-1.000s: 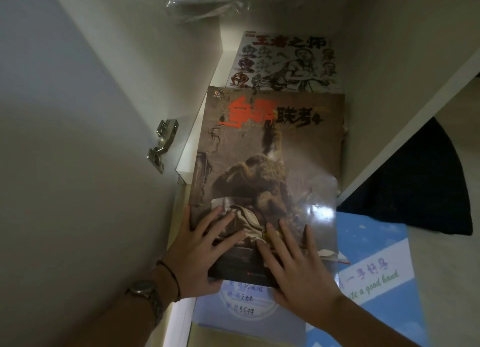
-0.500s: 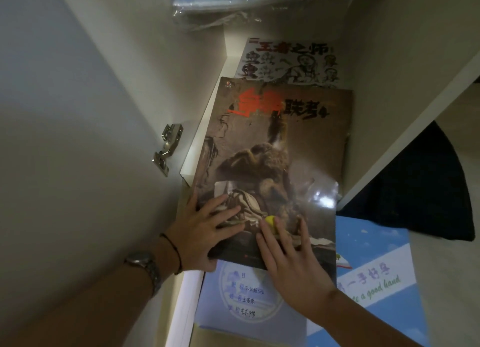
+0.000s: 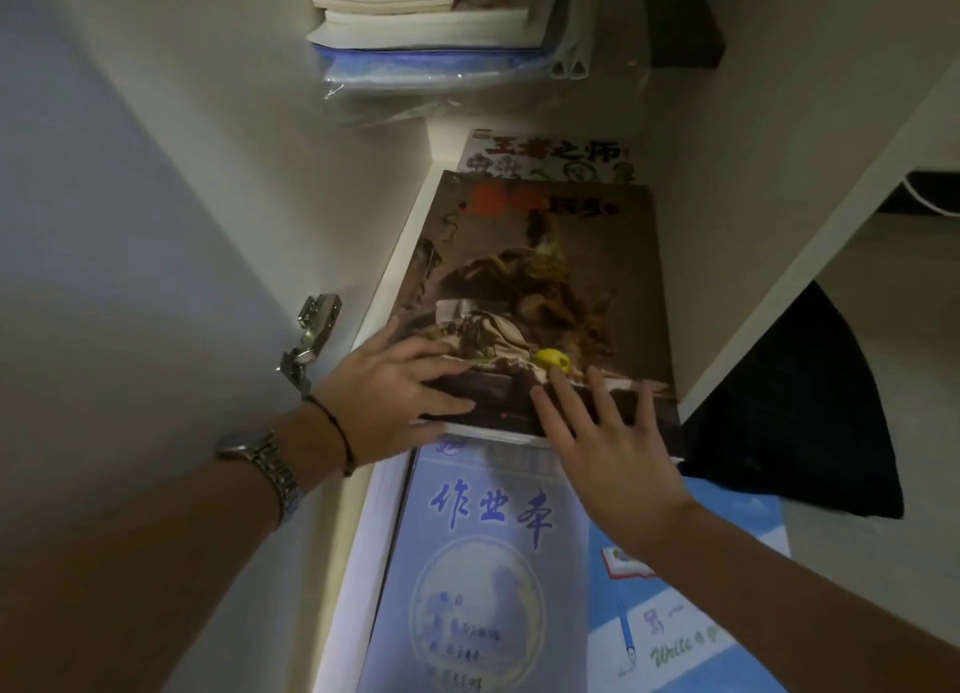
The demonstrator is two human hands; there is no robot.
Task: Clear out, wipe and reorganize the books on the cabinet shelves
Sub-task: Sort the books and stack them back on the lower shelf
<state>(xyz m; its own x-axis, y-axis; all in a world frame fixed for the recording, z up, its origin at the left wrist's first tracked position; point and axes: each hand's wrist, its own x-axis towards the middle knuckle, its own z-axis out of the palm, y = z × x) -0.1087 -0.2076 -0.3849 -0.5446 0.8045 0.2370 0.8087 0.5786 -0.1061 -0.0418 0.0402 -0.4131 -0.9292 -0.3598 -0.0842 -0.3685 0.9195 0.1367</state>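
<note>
Glossy brown rectangular book [image 3: 540, 287], flat left hand [image 3: 395, 396], right hand [image 3: 597, 432] pressing

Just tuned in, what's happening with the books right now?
A person has both hands flat on a large brown illustrated book lying in the cabinet: left hand at its near left corner, right hand on its near edge. It overlaps a black-and-white comic book behind and a pale blue exercise book in front.

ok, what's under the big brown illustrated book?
Under the brown illustrated book: a white comic with red title shows past its far edge, a pale blue exercise book past its near edge. Both hands press on it. Anything else beneath is covered.
</note>
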